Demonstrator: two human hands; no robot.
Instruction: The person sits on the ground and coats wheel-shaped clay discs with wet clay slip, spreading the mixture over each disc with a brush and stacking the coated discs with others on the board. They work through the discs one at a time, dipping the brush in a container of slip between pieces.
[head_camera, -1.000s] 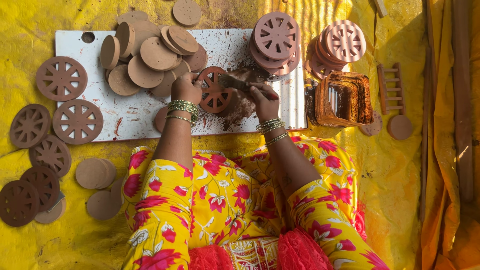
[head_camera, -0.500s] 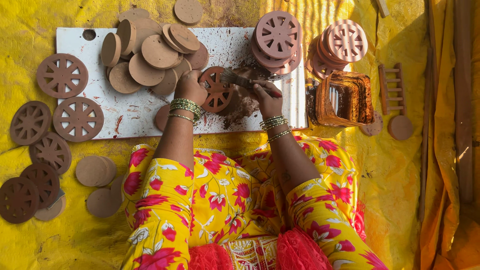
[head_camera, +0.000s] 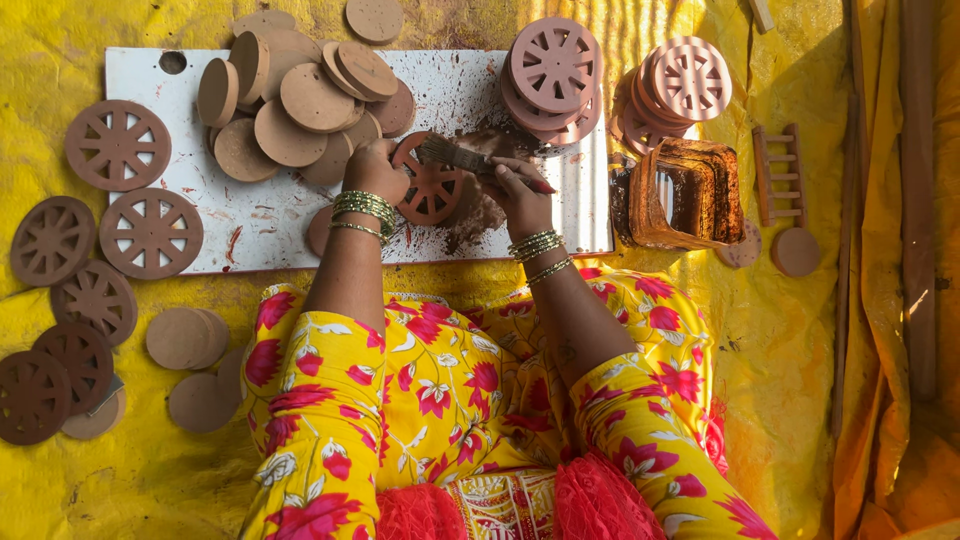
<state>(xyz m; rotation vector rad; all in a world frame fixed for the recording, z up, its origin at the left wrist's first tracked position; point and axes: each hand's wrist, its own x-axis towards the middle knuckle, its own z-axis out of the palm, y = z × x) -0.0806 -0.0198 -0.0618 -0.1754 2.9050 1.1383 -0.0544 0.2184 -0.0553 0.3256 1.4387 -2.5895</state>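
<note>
Wheel: reddish-brown spoked clay wheel disc (head_camera: 430, 192) lay flat on white paint-stained board (head_camera: 260, 215), between both hands.
Left hand (head_camera: 375, 170): fingers pressed on wheel's rim, steadying it.
Right hand (head_camera: 520, 190): clamped on bristle brush (head_camera: 455, 157), bristles at wheel's upper edge.
Handling: likely stiff, light, brittle (thin spokes); best held by rim, not spokes.

Right hand (head_camera: 520, 192) shifted slightly left, brush (head_camera: 455, 156) swept further onto the spoked clay wheel (head_camera: 428, 190)
</note>
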